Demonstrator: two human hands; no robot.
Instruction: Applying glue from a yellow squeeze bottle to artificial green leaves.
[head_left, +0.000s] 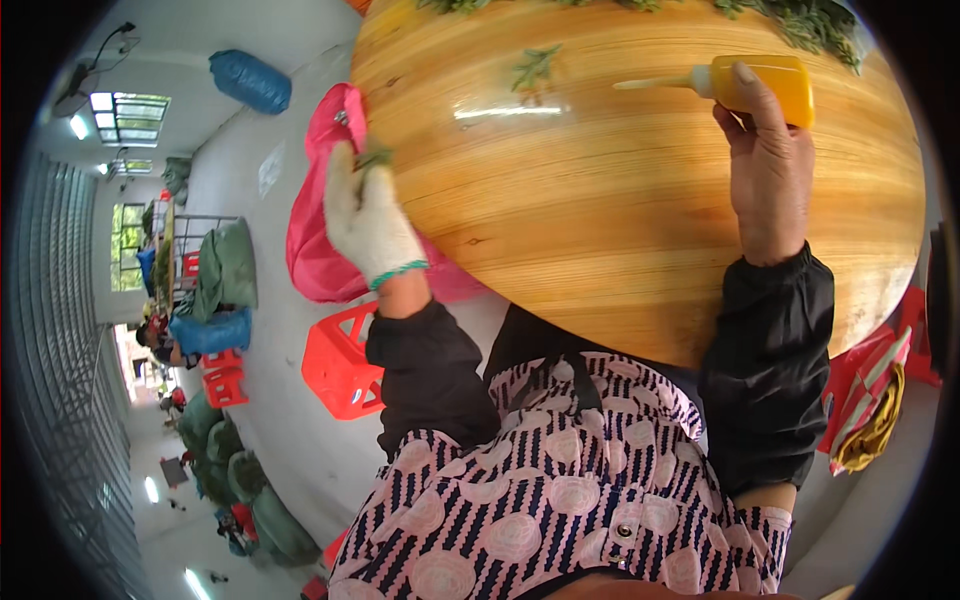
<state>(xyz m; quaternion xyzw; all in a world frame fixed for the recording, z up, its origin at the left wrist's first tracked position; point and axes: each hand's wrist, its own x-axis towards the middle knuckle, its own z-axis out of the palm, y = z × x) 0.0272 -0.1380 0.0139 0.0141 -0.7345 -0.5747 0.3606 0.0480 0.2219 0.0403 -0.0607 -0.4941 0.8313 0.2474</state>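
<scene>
My left hand (372,222), in a white knit glove with a green cuff edge, is at the table's left edge over a pink plastic bag (312,235). Between its thumb and fingers is a small green artificial sprig (374,158), slightly blurred. My bare right hand (768,185) grips a yellow squeeze bottle (768,88) above the round wooden table (580,230). The bottle lies sideways in my grasp, its long thin nozzle pointing left. Another green sprig (538,68) rests on the tabletop, left of the nozzle tip.
More artificial greenery (805,25) lies along the table's far edge. A red plastic stool (345,362) stands on the floor below my left arm. Red bags and a yellow cloth (872,425) are at the right. Stuffed sacks (228,262) and a blue sack (250,82) sit farther left.
</scene>
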